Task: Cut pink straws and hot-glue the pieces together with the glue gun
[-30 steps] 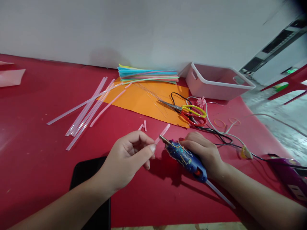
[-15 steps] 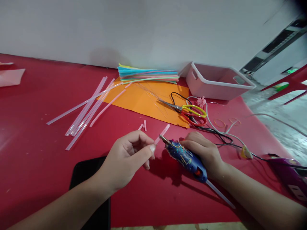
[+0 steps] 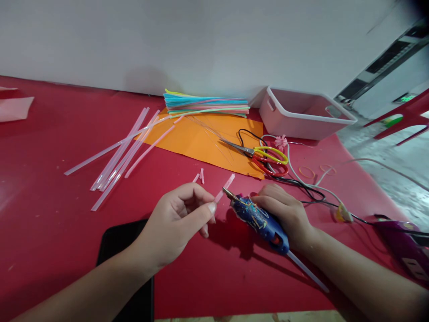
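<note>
Between thumb and fingers, my left hand pinches one end of a short pink strip, which slants up to the right. My right hand is wrapped round the handle of a blue hot glue gun, its outer surface crusted with dried glue. The gun's metal nozzle points left and lies at the strip, close to my left fingertips. A clear glue stick pokes out of the gun's back end. Just beyond my left hand, a few small pink pieces lie on the red table.
Scissors rest on orange paper, near a bundle of coloured pipe cleaners. Clear glue sticks lie at left. A pink bin stands back right, with cables before it. A black flat object sits under my left forearm.
The pink strip's free end has shifted very slightly to the left. Both hands and the glue gun hold nearly the same position.
</note>
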Demonstrator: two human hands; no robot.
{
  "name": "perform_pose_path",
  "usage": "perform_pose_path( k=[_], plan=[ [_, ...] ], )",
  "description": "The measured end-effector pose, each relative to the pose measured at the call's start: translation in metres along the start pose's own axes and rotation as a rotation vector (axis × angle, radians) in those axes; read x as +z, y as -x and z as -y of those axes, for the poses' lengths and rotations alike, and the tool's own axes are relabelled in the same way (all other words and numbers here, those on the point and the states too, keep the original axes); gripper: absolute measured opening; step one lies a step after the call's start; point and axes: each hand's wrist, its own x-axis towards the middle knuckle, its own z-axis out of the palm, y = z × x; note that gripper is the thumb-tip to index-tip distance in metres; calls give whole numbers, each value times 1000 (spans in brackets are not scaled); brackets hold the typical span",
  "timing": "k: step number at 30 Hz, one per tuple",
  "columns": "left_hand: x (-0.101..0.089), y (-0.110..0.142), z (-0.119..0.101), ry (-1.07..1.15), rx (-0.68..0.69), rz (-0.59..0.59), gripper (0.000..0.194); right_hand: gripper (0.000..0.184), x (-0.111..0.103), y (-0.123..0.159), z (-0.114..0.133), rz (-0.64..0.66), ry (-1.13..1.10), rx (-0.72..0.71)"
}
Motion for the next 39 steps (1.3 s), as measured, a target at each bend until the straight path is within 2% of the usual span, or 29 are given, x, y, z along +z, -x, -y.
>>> perform_pose_path(
  k=[13,20,25,31,34,39],
  plan=[
    [-1,1,1,-5,-12,-9,12,17,0,1,-1,1,-5,8],
    [2,2,2,24,-73,13,10,13,-2,0,0,-35,-41,2],
    [2,0,2,128,-170,41,9,12,-3,1,1,-67,-51,-10],
    [2,0,2,28,-100,47,23,11,-3,2,0,-45,-60,-12],
    [2,1,2,-19,-110,53,26,11,-3,3,-1,-39,-59,-36],
    [3,-1,3,25,-141,96,19,9,-1,2,-1,-46,-74,-70]
  ],
)
